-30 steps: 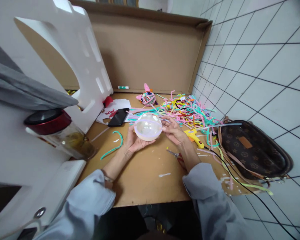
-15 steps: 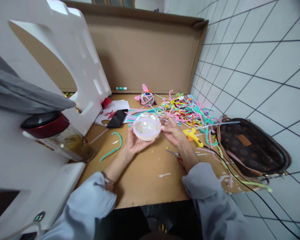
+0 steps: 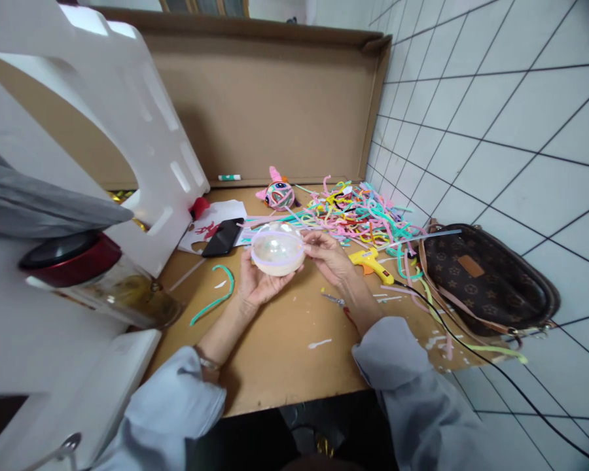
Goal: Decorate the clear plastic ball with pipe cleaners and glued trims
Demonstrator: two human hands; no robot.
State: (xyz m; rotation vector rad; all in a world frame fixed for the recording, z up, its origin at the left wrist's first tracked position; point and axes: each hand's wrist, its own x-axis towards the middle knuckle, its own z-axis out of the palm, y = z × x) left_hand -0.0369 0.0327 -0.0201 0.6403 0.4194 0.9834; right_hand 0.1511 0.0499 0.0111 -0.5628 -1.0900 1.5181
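A clear plastic ball (image 3: 276, 247) with a lilac pipe cleaner (image 3: 281, 263) running round it is held over the middle of the table. My left hand (image 3: 265, 281) cups the ball from below and the left, fingers wrapped under it. At the ball's right edge, my right hand (image 3: 326, 255) pinches the lilac pipe cleaner against the surface with thumb and fingertips. Below my right wrist lie scissors (image 3: 333, 299), their handles partly hidden by the forearm. A yellow glue gun (image 3: 372, 264) rests just right of that wrist.
Behind the ball lie a heap of coloured pipe cleaners (image 3: 358, 212) and a pink-eared ball figure (image 3: 279, 194). A black phone (image 3: 223, 237) and a bent green pipe cleaner (image 3: 220, 299) are at left, near a glass bottle (image 3: 132, 291). A brown bag (image 3: 485, 281) and the glue gun's cord (image 3: 436, 318) are at right.
The whole view has shifted slightly, so things appear a little further left. Both hands keep the same hold on the ball and the lilac pipe cleaner.
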